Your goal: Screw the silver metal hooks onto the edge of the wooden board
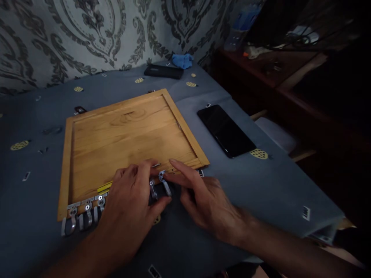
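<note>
A square wooden board (127,135) with a raised frame lies flat on a table under a grey-blue cloth (255,185). Metal hooks (87,212) are screwed along its near edge. My left hand (130,208) rests over that edge, thumb and fingers pinched around a loose metal hook (153,190). My right hand (199,197) lies beside it, fingers stretched out, the index fingertip touching another metal hook (164,182) at the frame's near rail. A small yellow object (104,187) shows by my left knuckles.
A black phone (226,130) lies right of the board. A dark flat case (164,71) and a blue cloth (182,60) sit at the far edge by the patterned wall. Dark wooden furniture (290,85) stands beyond the table's right edge.
</note>
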Demonstrator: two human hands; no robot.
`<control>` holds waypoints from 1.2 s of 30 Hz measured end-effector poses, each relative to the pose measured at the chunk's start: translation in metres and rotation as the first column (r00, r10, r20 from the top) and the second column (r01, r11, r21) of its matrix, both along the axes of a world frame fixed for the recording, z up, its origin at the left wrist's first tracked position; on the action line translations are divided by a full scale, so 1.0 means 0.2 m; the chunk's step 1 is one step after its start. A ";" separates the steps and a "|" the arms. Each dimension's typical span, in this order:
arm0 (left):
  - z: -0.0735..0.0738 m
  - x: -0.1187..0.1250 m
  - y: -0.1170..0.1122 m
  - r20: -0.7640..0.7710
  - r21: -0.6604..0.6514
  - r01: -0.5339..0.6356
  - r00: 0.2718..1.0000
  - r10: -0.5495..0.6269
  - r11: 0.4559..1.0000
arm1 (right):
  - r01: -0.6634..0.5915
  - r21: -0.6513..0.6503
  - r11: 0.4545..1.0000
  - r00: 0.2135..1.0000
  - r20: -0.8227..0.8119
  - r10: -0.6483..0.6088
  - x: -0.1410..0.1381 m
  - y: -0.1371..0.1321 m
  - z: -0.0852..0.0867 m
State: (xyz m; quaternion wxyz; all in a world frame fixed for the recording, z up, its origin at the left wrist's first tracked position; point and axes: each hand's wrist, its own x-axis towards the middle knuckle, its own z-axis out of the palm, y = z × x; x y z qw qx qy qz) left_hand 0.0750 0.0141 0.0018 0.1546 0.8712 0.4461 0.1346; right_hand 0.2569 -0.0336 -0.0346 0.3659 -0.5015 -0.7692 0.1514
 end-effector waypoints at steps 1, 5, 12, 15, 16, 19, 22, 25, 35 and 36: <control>0.00 0.00 0.00 -0.001 -0.001 -0.002 1.000 0.002 1.000 | -0.004 -0.009 1.000 1.000 -0.004 0.004 0.00 0.00 0.00; 0.00 -0.01 0.00 -0.004 0.000 -0.014 1.000 0.014 1.000 | -0.010 -0.036 0.999 1.000 -0.014 0.010 0.00 0.00 0.00; 0.00 0.00 0.00 -0.006 -0.007 -0.017 1.000 0.017 1.000 | 0.006 -0.034 0.999 0.997 -0.080 -0.009 0.01 -0.01 0.02; 0.00 0.00 0.00 -0.012 -0.009 -0.014 1.000 0.014 1.000 | 0.039 -0.037 0.999 0.993 -0.112 -0.043 0.01 -0.01 0.02; 0.00 0.00 0.00 -0.012 -0.010 -0.012 1.000 0.012 1.000 | 0.043 -0.038 0.998 0.992 -0.120 -0.048 0.00 -0.01 0.02; 0.00 0.00 -0.01 -0.012 -0.012 -0.010 1.000 0.010 1.000 | 0.018 -0.027 0.999 0.990 -0.139 -0.021 0.00 -0.01 0.01; 0.00 0.00 -0.01 -0.017 -0.019 -0.013 1.000 0.013 1.000 | 0.002 -0.022 1.000 0.992 -0.128 -0.005 0.00 -0.01 0.01; 0.01 0.00 0.00 -0.028 -0.025 -0.021 0.999 0.021 0.999 | -0.001 -0.030 1.000 0.994 -0.109 -0.002 0.00 -0.01 0.01; 0.01 0.00 0.00 -0.038 -0.019 -0.026 0.999 0.025 1.000 | -0.022 -0.022 1.000 1.000 -0.006 0.022 0.00 0.00 -0.02; 0.01 0.00 0.00 -0.040 -0.019 -0.024 0.999 0.023 1.000 | -0.025 -0.011 1.000 0.999 0.023 0.025 0.00 0.00 -0.02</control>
